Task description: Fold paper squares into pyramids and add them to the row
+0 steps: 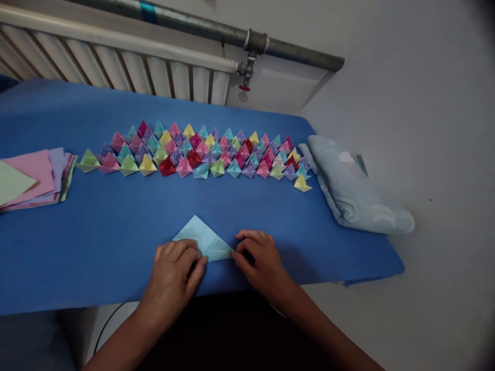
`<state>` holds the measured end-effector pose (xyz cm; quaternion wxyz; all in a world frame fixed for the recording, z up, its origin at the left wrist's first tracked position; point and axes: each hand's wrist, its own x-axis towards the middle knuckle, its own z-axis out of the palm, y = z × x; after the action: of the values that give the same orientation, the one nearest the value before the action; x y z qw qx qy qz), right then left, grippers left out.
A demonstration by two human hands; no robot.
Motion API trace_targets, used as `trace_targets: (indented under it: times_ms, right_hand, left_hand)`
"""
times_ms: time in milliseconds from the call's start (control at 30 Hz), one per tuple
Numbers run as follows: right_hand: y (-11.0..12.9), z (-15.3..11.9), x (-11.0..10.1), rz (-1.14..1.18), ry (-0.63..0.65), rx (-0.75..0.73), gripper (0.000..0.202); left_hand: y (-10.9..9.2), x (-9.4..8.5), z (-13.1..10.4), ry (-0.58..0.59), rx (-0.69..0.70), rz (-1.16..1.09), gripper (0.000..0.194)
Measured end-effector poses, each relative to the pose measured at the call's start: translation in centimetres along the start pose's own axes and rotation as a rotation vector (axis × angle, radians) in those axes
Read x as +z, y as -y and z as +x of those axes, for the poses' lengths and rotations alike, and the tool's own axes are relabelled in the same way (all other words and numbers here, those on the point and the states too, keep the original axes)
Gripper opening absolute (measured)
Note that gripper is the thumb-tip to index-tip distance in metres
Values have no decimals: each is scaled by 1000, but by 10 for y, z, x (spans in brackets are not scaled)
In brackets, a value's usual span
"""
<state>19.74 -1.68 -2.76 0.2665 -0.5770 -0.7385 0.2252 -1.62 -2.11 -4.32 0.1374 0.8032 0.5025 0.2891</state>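
A light blue sheet of origami paper [207, 239], folded into a triangle, lies near the front edge of the blue table with its peak pointing away from me. My left hand [174, 265] presses on its left part, thumb and fingers closed at the lower edge. At the right corner, the thumb and index finger of my right hand [257, 260] pinch the paper's tip. Beyond the triangle stand rows of small folded paper boats [201, 170] in pink, yellow, green, purple, red and blue.
A stack of coloured paper sheets [42, 178] lies at the left. At the table's right end rests a folded grey-blue cloth [348, 185]. Behind the blue table [116, 247] are a white radiator [143, 69] and a metal pipe [201, 28] with a red-handled valve [244, 87].
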Motion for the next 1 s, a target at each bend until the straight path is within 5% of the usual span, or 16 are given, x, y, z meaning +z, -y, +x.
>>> trace_targets:
  times_ms: [400, 700, 867, 1000]
  right_hand:
    - [-1, 3, -2, -10, 45, 64, 12]
    - [5, 4, -10, -100, 130, 41, 12]
    - [14, 0, -12, -200, 216, -13, 28]
    - [19, 2, -15, -70, 248, 88, 29]
  left_hand:
    - [4, 1, 1, 28, -44, -1, 16]
    - [0, -3, 0, 88, 305, 142, 36]
    - [-1, -4, -9, 42, 288, 153, 32]
    - [-5, -4, -7, 1, 278, 139, 20]
